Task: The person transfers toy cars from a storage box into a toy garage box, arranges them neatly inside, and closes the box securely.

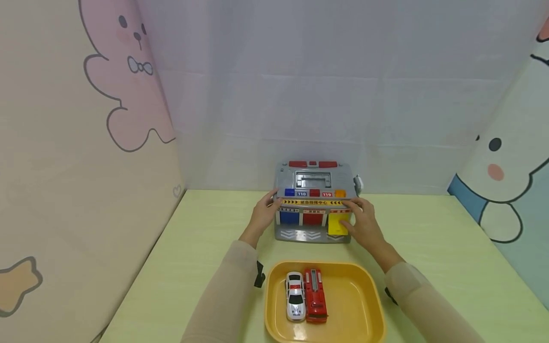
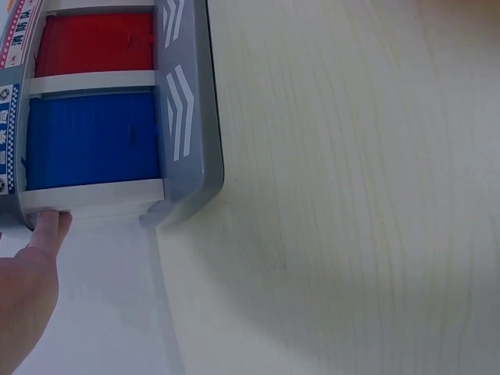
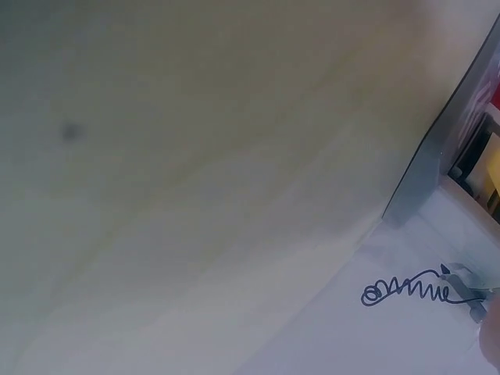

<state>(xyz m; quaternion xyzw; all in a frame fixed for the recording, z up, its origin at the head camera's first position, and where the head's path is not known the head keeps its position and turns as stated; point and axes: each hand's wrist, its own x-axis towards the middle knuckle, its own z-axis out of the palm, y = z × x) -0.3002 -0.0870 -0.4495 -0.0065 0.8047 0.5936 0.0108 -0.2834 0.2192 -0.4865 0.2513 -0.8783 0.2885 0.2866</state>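
Note:
A grey toy garage point(image 1: 314, 183) stands at the back of the table, with blue point(image 1: 289, 217), red point(image 1: 312, 219) and yellow doors along its front. My left hand point(image 1: 262, 214) touches its left side and roof edge; in the left wrist view a straight digit point(image 2: 51, 230) presses on the side wall. At the right end, the yellow door point(image 1: 337, 225) is swung outward from its opening. My right hand point(image 1: 364, 225) has its thumb on that door's edge and its fingers at the roof edge. The right wrist view shows only a bit of this hand point(image 3: 491, 332).
In front, a yellow tray point(image 1: 358, 333) holds a white police car point(image 1: 295, 296) and a red fire truck point(image 1: 315, 295). A white piece point(image 1: 358, 184) sits on the garage's right side; a dark coiled cord point(image 3: 406, 289) shows there in the right wrist view. Cartoon-print curtains point(image 1: 274, 105) enclose the table.

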